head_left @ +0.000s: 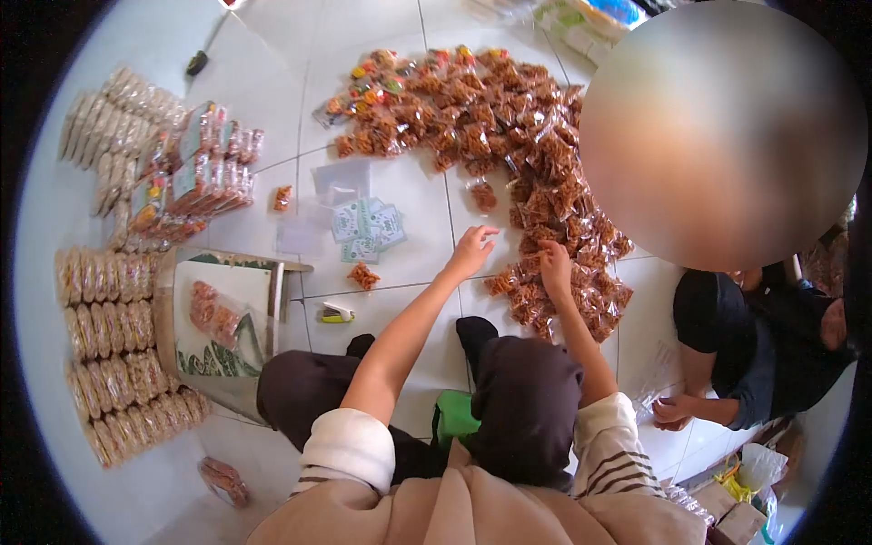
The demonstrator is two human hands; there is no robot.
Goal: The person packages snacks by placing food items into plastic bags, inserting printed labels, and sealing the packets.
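Observation:
Many small clear bags of brown snacks (563,195) lie in a curved heap on the tiled floor. My right hand (556,268) reaches over the lower part of the heap and touches or nearly touches the bags; whether its fingers grip one is hidden. To the left of the heap, my left hand (474,252) hovers over bare tile with its fingers apart and nothing in them. A single snack bag (482,195) lies just above it. Further left are green-and-white printed labels (367,227), a loose snack bag (363,276) and a stapler (337,313).
Stacked snack packs (195,168) and rows of long packs (113,336) stand on the left. A low table (218,368) bears a filled clear bag (216,313). Another person (763,336) sits at the right. Cardboard boxes (738,524) are at the lower right.

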